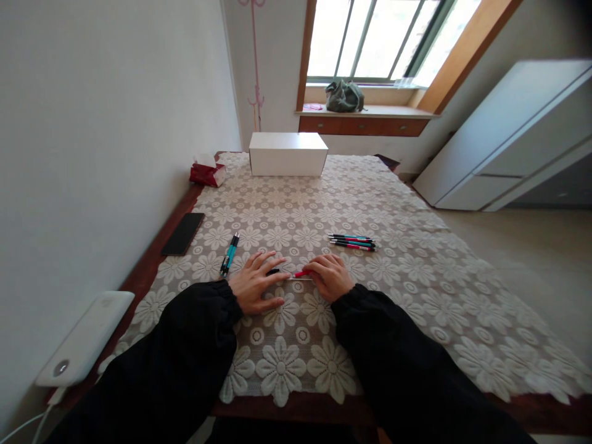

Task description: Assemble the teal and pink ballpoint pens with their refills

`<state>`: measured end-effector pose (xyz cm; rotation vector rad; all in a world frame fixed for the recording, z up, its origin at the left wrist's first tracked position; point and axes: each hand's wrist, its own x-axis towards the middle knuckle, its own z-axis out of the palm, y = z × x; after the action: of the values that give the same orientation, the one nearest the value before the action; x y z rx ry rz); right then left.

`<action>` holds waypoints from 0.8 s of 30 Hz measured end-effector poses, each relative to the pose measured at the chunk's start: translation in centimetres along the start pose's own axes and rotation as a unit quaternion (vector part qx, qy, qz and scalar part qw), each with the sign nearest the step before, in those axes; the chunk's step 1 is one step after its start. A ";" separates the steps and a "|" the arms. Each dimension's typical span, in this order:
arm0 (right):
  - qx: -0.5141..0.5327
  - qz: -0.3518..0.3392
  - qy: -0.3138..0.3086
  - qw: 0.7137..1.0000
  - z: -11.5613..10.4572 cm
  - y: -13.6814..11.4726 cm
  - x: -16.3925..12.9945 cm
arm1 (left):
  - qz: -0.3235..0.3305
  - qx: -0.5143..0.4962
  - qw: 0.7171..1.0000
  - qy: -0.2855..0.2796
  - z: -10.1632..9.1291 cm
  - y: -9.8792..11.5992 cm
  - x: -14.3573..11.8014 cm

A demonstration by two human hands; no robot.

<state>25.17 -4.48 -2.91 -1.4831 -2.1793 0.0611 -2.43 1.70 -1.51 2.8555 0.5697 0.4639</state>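
Observation:
My left hand [256,284] rests on the lace tablecloth [416,265] and pinches a black pen part [274,271] at its fingertips. Just to its right, my right hand [329,275] holds a red pen piece [301,274] with a thin refill between the two hands. The pen looks taken apart, its halves a little apart. Two teal and black pens [229,253] lie left of my left hand. Several red and teal pens [352,242] lie in a bunch beyond my right hand.
A black phone [183,233] lies on the bare table edge at left. A white power bank [86,338] sits at the near left corner. A white box [287,153] and a red tissue pack [206,173] stand at the far end. White cabinet [509,135] at right.

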 end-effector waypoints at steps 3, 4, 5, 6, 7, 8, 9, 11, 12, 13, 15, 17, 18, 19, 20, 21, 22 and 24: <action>0.007 -0.005 -0.006 1.000 0.1 -0.3 0.1 | 0.001 0.003 1.000 -0.004 0.1 0.1 0.0; 0.008 -0.006 -0.008 1.000 0.1 -0.4 0.1 | 0.001 0.003 1.000 -0.004 0.2 0.1 0.0; 0.009 -0.007 -0.009 1.000 0.1 -0.4 0.1 | 0.002 0.002 1.000 -0.004 0.2 0.1 0.0; 0.010 -0.009 -0.009 1.000 0.2 -0.5 0.1 | 0.003 0.002 1.000 -0.004 0.3 0.0 0.0; 0.011 -0.012 -0.008 1.000 0.2 -0.6 0.1 | 0.004 0.003 1.000 -0.005 0.3 0.0 0.0; 0.011 -0.015 -0.007 1.000 0.3 -0.6 0.1 | 0.005 0.004 1.000 -0.007 0.4 0.0 0.0; 0.012 -0.017 -0.006 1.000 0.4 -0.6 0.1 | 0.006 0.006 1.000 -0.008 0.4 -0.1 0.0; 0.016 -0.019 -0.005 1.000 0.5 -0.5 0.0 | 0.008 0.009 1.000 -0.008 0.4 -0.1 0.0; 0.022 -0.018 -0.004 1.000 0.5 -0.5 0.0 | 0.009 0.010 1.000 -0.005 0.3 0.0 0.0; 0.031 -0.016 0.000 0.999 0.5 -0.5 0.1 | 0.011 0.012 1.000 0.000 0.2 0.0 0.0; 0.058 -0.014 0.012 0.998 0.3 -0.5 0.1 | 0.014 0.016 1.000 0.018 0.0 0.3 0.0; 0.102 -0.013 0.031 0.994 0.0 -0.6 0.2 | 0.018 0.023 0.999 0.043 -0.3 0.5 0.1; 0.133 -0.010 0.042 0.990 -0.1 -0.7 0.3 | 0.021 0.028 0.998 0.057 -0.5 0.7 0.1; 0.171 -0.004 0.051 0.984 -0.3 -0.8 0.3 | 0.023 0.034 0.996 0.073 -0.7 0.8 0.1; 0.215 0.009 0.059 0.975 -0.4 -0.9 0.4 | 0.025 0.041 0.995 0.090 -0.8 0.9 0.2; 0.265 0.027 0.063 0.962 -0.5 -1.0 0.4 | 0.026 0.047 0.993 0.107 -0.9 1.0 0.2; 0.318 0.050 0.063 0.945 -0.6 -1.1 0.4 | 0.025 0.051 0.991 0.122 -1.0 1.0 0.2; 0.421 0.099 0.062 0.899 -0.7 -1.2 0.4 | 0.021 0.054 0.988 0.142 -1.0 1.0 0.2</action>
<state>24.35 -4.78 -1.82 -1.1257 -1.5484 0.8414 -2.24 0.98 -0.23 2.9277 0.5996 0.8836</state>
